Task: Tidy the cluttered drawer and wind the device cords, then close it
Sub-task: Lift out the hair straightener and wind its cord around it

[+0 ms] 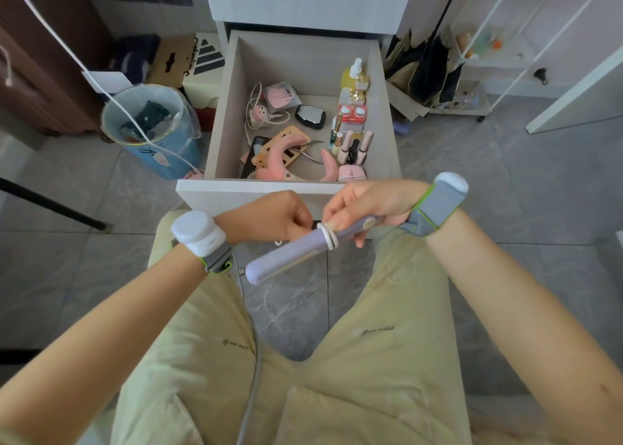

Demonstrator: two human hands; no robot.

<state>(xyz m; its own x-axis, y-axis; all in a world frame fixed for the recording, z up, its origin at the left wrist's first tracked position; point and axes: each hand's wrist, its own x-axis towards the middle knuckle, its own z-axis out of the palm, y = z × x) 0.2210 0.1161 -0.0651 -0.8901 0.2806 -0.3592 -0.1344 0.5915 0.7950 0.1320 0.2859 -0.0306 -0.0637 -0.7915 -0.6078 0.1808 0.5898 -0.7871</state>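
Below the open pale wood-grain drawer [225, 107], over the lap, a smooth lilac hair straightener [286, 259] slants, its rounded tip toward 8 o'clock and its handle toward 2. White cord [328, 237] rings its middle. The right hand [364, 202] grips the handle; the left hand [276, 215], at 10 o'clock, curls tight and pinches the cord.

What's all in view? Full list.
drawer: 1, pale wood, open, ahead
straightener: 1, lilac, over lap
cord: 1, white, looped round straightener
bottle: 1, yellow, drawer back right
charger: 1, pink, drawer back left
case: 1, black, drawer middle
nippers: 1, metal, drawer front
bin: 1, blue, floor left of drawer
umbrella: 1, black, floor right of drawer
left hand: 1, bare, holds cord
right hand: 1, bare, grips straightener
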